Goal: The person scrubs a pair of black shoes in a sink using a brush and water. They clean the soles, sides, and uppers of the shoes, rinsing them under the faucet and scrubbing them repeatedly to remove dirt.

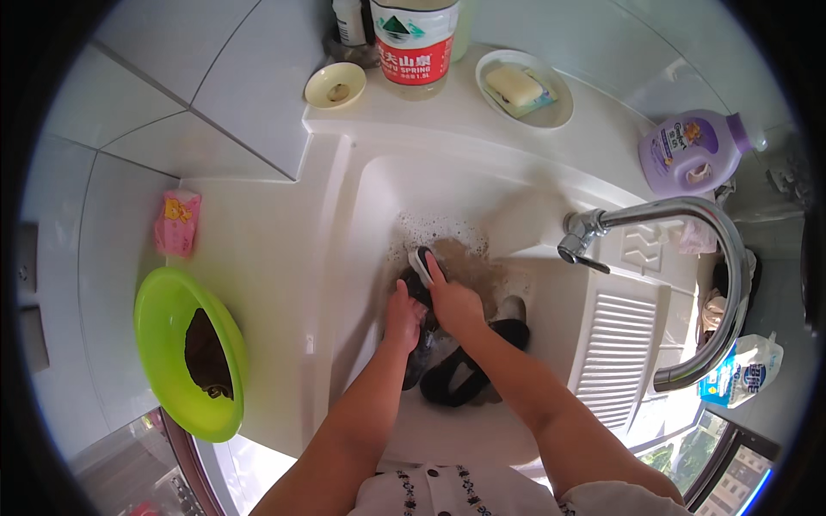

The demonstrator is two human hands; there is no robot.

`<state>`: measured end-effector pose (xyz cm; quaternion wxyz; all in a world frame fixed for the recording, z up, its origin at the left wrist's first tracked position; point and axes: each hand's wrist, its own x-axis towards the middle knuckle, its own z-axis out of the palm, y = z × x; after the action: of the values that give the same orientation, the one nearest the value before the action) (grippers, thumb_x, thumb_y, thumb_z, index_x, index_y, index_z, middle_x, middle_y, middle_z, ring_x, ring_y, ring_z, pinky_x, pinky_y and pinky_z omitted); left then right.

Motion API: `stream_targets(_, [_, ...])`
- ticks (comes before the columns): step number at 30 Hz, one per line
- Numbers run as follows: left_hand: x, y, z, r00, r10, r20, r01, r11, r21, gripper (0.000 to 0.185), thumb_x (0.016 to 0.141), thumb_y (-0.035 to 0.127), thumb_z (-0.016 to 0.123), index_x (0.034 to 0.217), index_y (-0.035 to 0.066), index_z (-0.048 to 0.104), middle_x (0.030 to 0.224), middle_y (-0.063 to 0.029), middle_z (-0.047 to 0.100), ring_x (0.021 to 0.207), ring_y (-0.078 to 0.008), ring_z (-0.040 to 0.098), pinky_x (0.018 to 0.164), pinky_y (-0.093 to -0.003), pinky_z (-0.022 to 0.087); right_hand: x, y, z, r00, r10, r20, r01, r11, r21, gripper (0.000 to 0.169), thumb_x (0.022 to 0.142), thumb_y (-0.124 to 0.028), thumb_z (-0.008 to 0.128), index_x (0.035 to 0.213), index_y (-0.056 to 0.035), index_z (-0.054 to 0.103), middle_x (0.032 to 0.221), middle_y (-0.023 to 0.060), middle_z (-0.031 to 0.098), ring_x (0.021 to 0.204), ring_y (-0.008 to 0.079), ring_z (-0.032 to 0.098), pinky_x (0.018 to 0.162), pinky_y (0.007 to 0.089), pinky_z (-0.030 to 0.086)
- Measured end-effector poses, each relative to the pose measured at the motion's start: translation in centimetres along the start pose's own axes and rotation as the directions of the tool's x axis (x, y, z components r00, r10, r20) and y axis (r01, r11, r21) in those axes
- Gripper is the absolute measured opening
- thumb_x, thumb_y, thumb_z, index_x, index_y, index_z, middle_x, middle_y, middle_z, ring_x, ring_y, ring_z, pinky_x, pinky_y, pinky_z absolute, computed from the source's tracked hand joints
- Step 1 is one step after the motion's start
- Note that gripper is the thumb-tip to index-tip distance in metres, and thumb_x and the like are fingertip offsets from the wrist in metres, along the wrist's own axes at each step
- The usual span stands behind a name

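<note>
In the basin of the white laundry sink (542,284), my right hand (457,308) grips a scrub brush (428,266) with a dark top and a pale rim, index finger stretched along it. The brush rests against a wet dark shoe (418,361), which my left hand (405,317) holds at its upper end. Just right of it, partly beneath my right forearm, lies a second black shoe (445,382) with a pale part at its far end. Brownish water with suds (474,258) surrounds the far end of the held shoe.
A green plastic basin (235,361) with dark cloth stands left, near a pink packet (177,222). A chrome faucet (703,209) arches over the ribbed washboard (616,355) at right. Along the back ledge are a small bowl (316,97), a cut bottle (416,61), a soap dish (561,106) and a purple Comfort bottle (658,161).
</note>
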<state>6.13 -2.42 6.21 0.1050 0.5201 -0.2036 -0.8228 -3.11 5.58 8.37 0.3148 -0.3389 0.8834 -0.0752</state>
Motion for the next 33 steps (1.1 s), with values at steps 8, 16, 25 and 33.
stream_targets(8, [2.1,-2.6,-2.1,0.996,0.025,0.085,-0.028,0.999,0.037,0.036,0.109,0.043,0.044,0.084,0.017,0.048,0.069,0.0057,0.038,0.059,-0.0103,0.038,0.057,-0.0290,0.035,1.2,-1.2,-0.6,0.999,-0.033,-0.017,0.033,0.999,-0.027,0.066,0.106,-0.033,0.046,0.163,-0.0258,0.015,0.081,0.0173,0.071,0.069,0.0374,0.069,0.062,0.0492,0.055])
stream_targets(16, [2.3,-2.6,-1.3,0.993,0.038,0.112,-0.041,0.999,0.021,0.035,0.110,0.041,0.042,0.086,0.017,0.047,0.068,0.0053,0.035,0.060,-0.0100,0.035,0.058,-0.0302,0.032,3.0,-2.7,-2.4,0.997,0.069,0.044,-0.068,0.997,-0.042,0.069,0.106,-0.038,0.046,0.164,-0.0261,0.011,0.094,0.0223,0.073,0.077,0.0386,0.071,0.068,0.0506,0.057])
stream_targets(25, [5.8,-4.5,-4.5,0.961,0.096,0.259,-0.108,0.994,0.031,0.038,0.110,0.039,0.041,0.113,0.006,0.061,0.090,-0.0012,0.062,0.077,-0.0137,0.059,0.070,-0.0300,0.048,1.0,-1.2,-0.6,0.999,0.011,-0.034,-0.011,1.000,0.001,0.065,0.106,-0.038,0.044,0.162,-0.0277,0.013,0.087,0.0229,0.072,0.079,0.0432,0.070,0.071,0.0542,0.055])
stream_targets(33, [2.4,-2.9,-0.9,0.987,0.147,0.058,-0.145,0.989,-0.039,0.036,0.110,0.037,0.043,0.102,0.008,0.062,0.078,0.0019,0.053,0.069,-0.0110,0.049,0.066,-0.0284,0.043,-0.9,-0.5,0.3,0.999,-0.008,0.039,0.009,0.999,-0.031,0.069,0.105,-0.038,0.047,0.163,-0.0266,0.012,0.090,0.0220,0.073,0.077,0.0401,0.072,0.067,0.0520,0.056])
